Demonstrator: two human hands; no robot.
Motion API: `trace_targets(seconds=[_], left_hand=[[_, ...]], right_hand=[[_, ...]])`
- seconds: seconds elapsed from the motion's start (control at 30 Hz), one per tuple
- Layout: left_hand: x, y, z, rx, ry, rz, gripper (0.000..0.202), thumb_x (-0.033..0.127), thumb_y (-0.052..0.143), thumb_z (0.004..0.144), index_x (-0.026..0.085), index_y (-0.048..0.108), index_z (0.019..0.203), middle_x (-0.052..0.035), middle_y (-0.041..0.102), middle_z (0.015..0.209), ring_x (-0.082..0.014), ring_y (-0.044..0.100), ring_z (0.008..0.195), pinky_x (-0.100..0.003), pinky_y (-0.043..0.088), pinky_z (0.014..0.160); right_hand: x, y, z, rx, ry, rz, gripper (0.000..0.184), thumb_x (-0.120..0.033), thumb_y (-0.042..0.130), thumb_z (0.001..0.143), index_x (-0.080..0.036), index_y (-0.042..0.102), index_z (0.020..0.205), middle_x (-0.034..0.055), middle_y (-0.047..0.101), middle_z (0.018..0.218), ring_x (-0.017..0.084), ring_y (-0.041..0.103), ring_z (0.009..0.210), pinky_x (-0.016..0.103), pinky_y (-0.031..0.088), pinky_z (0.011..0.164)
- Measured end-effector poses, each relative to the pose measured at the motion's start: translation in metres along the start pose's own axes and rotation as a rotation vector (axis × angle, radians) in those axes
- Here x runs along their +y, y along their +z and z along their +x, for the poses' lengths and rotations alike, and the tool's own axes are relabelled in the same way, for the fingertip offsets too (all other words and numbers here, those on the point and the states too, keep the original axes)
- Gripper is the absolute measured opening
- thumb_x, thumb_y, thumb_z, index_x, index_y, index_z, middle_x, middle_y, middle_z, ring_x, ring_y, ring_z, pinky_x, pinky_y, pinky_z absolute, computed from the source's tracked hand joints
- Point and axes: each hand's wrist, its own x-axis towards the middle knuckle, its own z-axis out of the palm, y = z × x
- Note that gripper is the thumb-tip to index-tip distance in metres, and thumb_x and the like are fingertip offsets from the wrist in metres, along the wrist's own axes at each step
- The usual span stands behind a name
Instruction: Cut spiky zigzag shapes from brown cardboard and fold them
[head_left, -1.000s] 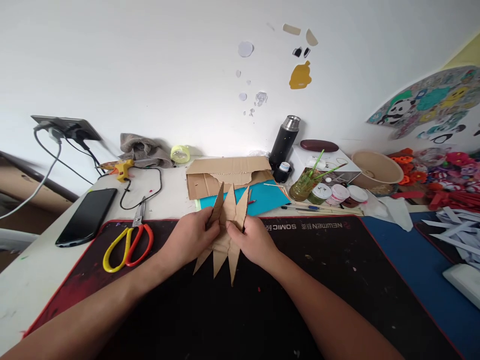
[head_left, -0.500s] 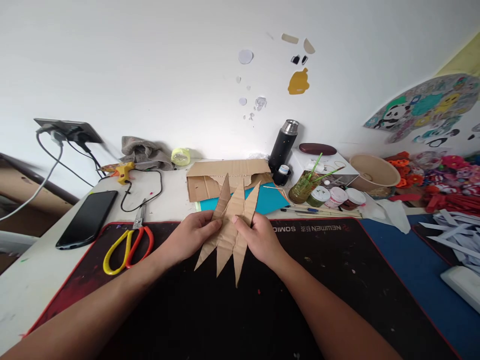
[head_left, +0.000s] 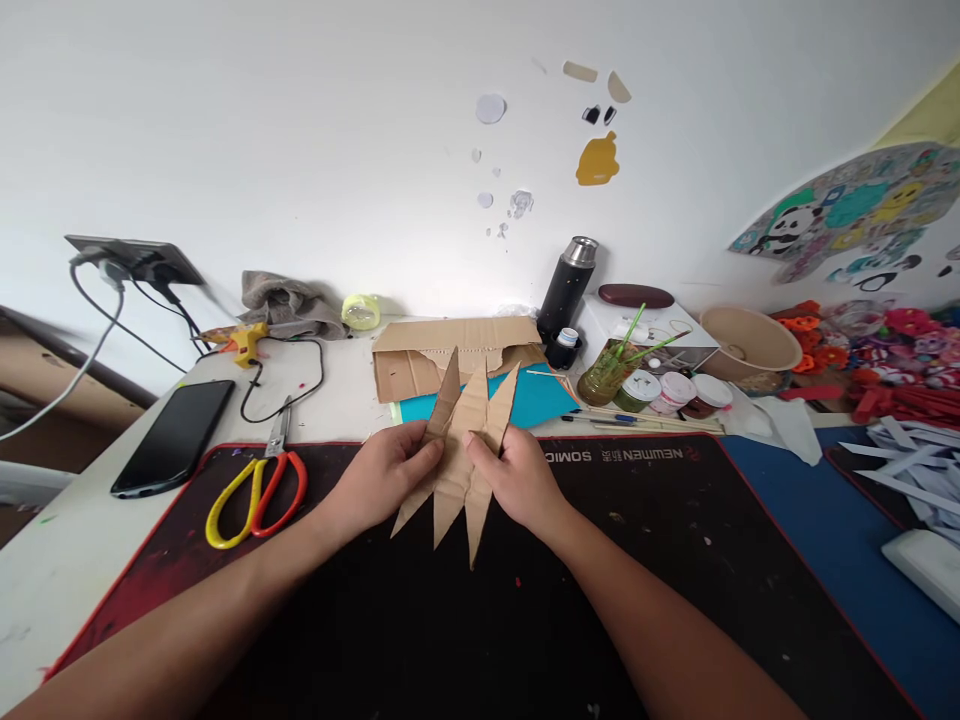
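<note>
Both of my hands hold a spiky piece of brown cardboard (head_left: pixel 461 465) above the black desk mat (head_left: pixel 420 620). It has three points at the top and three at the bottom. My left hand (head_left: pixel 379 475) pinches its left edge, thumb on top. At its right edge my right hand (head_left: pixel 517 478) grips it with the fingers curled. The piece stands roughly upright, tilted slightly towards me.
Yellow-and-red scissors (head_left: pixel 259 485) lie on the mat's left; a black phone (head_left: pixel 176 433) and a glue gun (head_left: pixel 244 340) lie further left. Behind are torn cardboard (head_left: pixel 450 350), blue paper (head_left: pixel 536 400), a black flask (head_left: pixel 570 285), paint jars (head_left: pixel 664 390), a bowl (head_left: pixel 750 345) and paper strips (head_left: pixel 915 460).
Over the second the cardboard piece went from folded and narrow to spread flatter, with its top points fanned out. My hands stayed almost where they were.
</note>
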Motion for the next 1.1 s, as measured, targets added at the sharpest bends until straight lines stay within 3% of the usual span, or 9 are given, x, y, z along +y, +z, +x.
trace_targets(seconds=[0.23,0.4,0.5,0.63,0.83,0.97,1.1], left_hand=[[0.0,-0.01,0.005,-0.087,-0.021,-0.079,0.043,0.062,0.067,0.089,0.019,0.066,0.093,-0.0022,0.072,0.087,-0.0195,0.062,0.075,-0.031,0.048,0.067],[-0.002,-0.013,0.005,-0.101,-0.013,0.0,0.033,0.053,0.063,0.091,0.021,0.067,0.095,-0.002,0.074,0.091,-0.021,0.064,0.079,-0.032,0.047,0.069],[0.0,-0.009,0.003,-0.03,0.041,0.198,0.024,0.045,0.059,0.09,0.022,0.062,0.085,0.0,0.069,0.081,-0.0196,0.059,0.073,-0.032,0.042,0.067],[0.002,-0.003,0.003,0.168,0.066,0.509,0.026,0.043,0.055,0.087,0.025,0.045,0.071,0.0036,0.049,0.061,-0.0168,0.041,0.059,-0.033,0.03,0.06],[0.003,-0.009,0.004,-0.056,0.042,0.162,0.043,0.063,0.055,0.093,0.022,0.054,0.079,0.0026,0.055,0.072,-0.0171,0.05,0.068,-0.03,0.04,0.062],[0.002,-0.012,0.003,-0.152,0.005,0.079,0.041,0.061,0.059,0.092,0.02,0.061,0.085,0.0005,0.062,0.078,-0.0179,0.054,0.07,-0.03,0.044,0.063],[-0.001,-0.013,0.003,-0.147,0.013,0.128,0.036,0.056,0.06,0.091,0.02,0.062,0.085,0.0007,0.062,0.078,-0.0177,0.055,0.07,-0.031,0.044,0.064]], right_hand=[[-0.003,-0.002,-0.001,-0.005,-0.027,-0.025,0.021,-0.034,0.062,0.099,-0.019,0.075,0.093,0.0092,0.083,0.096,0.026,0.076,0.088,0.032,0.054,0.076],[-0.002,0.002,-0.002,-0.016,-0.041,-0.111,0.024,-0.035,0.061,0.099,-0.019,0.073,0.086,0.0087,0.082,0.087,0.026,0.075,0.081,0.031,0.05,0.069],[-0.001,0.006,-0.003,-0.033,-0.063,-0.154,0.025,-0.035,0.06,0.1,-0.02,0.072,0.083,0.0088,0.081,0.086,0.027,0.075,0.08,0.032,0.048,0.069],[0.0,0.009,-0.002,-0.023,-0.056,-0.17,0.025,-0.034,0.061,0.099,-0.02,0.072,0.081,0.0104,0.082,0.087,0.027,0.075,0.082,0.033,0.048,0.072],[-0.001,-0.001,0.001,0.011,0.043,0.025,0.026,-0.041,0.062,0.096,-0.018,0.072,0.088,0.0095,0.081,0.091,0.025,0.072,0.083,0.032,0.051,0.071],[-0.001,-0.007,0.004,0.041,0.065,0.055,0.03,-0.045,0.062,0.094,-0.018,0.07,0.085,0.0073,0.077,0.086,0.024,0.068,0.081,0.031,0.05,0.07],[0.0,-0.006,0.003,0.027,0.054,0.017,0.029,-0.044,0.061,0.094,-0.019,0.068,0.082,0.0058,0.074,0.081,0.022,0.065,0.076,0.03,0.048,0.068]])
